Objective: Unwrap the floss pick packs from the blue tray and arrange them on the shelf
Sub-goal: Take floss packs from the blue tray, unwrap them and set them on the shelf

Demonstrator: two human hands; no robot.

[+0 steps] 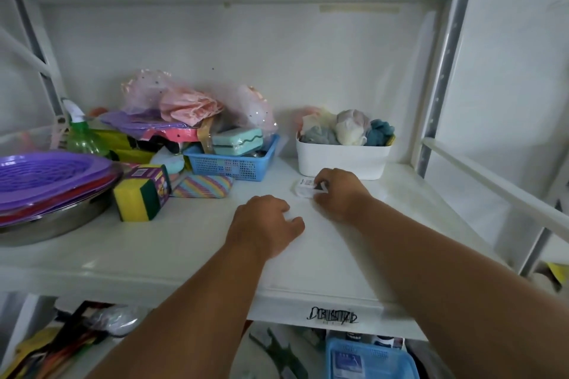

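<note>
Nearest, on the lower level under the shelf (184,243), a blue tray (369,360) holds flat packs with blue print, too blurred to read. A black scrawled mark sits on the shelf's front edge (illegible). Both forearms reach up over that edge.

The left hand (266,224) rests palm-down on the bare shelf board, fingers curled loosely, gripping nothing. The right hand (337,194) is farther in, fingers pinched on the near right end of a white floss pick pack (303,188) that lies flat on the shelf, just in front of the white bin (341,160). The pack's label has red and black print, unreadable.

The white bin holds bundled cloth items in grey, cream and blue. To the left, a yellow-green sponge pack (141,194) stands beside a striped sponge (204,186), and behind those a blue mesh basket (231,163) carries a mint soap box (237,140). Far left, purple plates (49,175) are stacked on a metal pan, with a green spray bottle (81,132) behind. Pink netting is piled at the back.
</note>
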